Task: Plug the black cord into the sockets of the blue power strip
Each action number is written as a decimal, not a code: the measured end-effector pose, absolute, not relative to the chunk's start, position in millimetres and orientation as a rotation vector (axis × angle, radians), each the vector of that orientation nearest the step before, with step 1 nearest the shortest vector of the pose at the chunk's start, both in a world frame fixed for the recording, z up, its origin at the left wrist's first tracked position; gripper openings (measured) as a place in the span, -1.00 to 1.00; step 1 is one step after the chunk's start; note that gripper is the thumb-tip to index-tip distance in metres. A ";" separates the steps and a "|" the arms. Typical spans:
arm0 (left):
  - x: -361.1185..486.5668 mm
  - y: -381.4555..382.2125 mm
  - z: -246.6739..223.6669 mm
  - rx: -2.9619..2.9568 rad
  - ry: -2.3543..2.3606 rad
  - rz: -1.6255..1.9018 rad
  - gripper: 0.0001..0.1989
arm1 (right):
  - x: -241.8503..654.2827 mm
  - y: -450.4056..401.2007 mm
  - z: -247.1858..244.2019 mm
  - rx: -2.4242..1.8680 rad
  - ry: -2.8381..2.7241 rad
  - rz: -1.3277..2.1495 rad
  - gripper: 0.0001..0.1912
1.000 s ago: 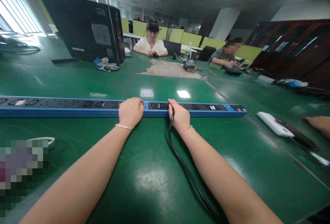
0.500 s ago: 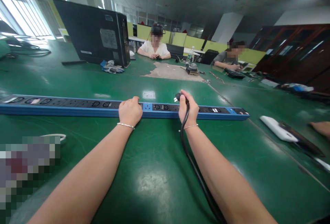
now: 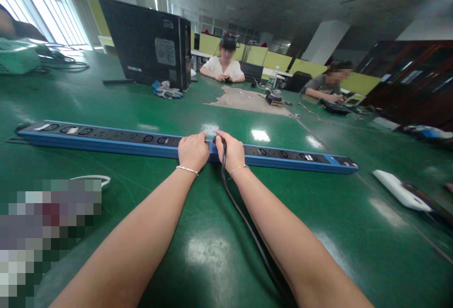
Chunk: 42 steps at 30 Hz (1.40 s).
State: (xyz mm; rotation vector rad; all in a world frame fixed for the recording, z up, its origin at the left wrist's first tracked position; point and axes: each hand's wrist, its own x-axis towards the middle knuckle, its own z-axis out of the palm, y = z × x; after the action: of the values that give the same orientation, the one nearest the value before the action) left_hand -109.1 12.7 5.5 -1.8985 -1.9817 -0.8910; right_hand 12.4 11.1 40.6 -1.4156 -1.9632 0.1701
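Note:
A long blue power strip (image 3: 297,162) with black socket panels lies across the green table. My left hand (image 3: 193,153) is closed around the strip near its middle. Just right of it, my right hand (image 3: 231,151) grips a black power plug (image 3: 216,143) over the blue socket section. The plug's prongs are hidden, so I cannot tell whether they are in the socket. From the plug a thick black cable (image 3: 244,223) runs down beside my right forearm toward the lower edge of the view.
Behind the strip stand a black computer case (image 3: 148,46) and crumpled work gloves (image 3: 166,89). To the right lies a white device (image 3: 399,190). Two people sit across the table, and part of another person shows at far left. A pixelated item (image 3: 53,218) is at lower left.
My right hand has carried the plug leftward to the blue socket beside my left hand. The prongs, visible before, are now hidden. The whole view has shifted slightly.

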 end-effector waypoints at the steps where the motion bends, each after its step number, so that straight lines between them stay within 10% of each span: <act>1: -109.1 13.4 4.9 -1.893 -1.983 -0.893 -0.72 | 9.9 9.3 43.3 -1.448 -2.005 0.125 -0.65; 34: -105.7 6.9 13.7 -2.366 -1.597 -0.910 -0.66 | 65.1 -1.8 -2.6 -1.284 -2.328 -0.181 -0.45; 42: -107.0 11.4 21.5 -1.963 -1.654 -1.607 -0.69 | 63.0 3.4 -9.9 -1.280 -2.280 -0.210 -0.45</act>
State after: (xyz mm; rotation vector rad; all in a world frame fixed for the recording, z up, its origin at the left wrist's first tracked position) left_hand -107.0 11.4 21.5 -1.9631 -1.6539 -1.6067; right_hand 63.0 3.4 -9.9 -1.2798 -2.2802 -0.2101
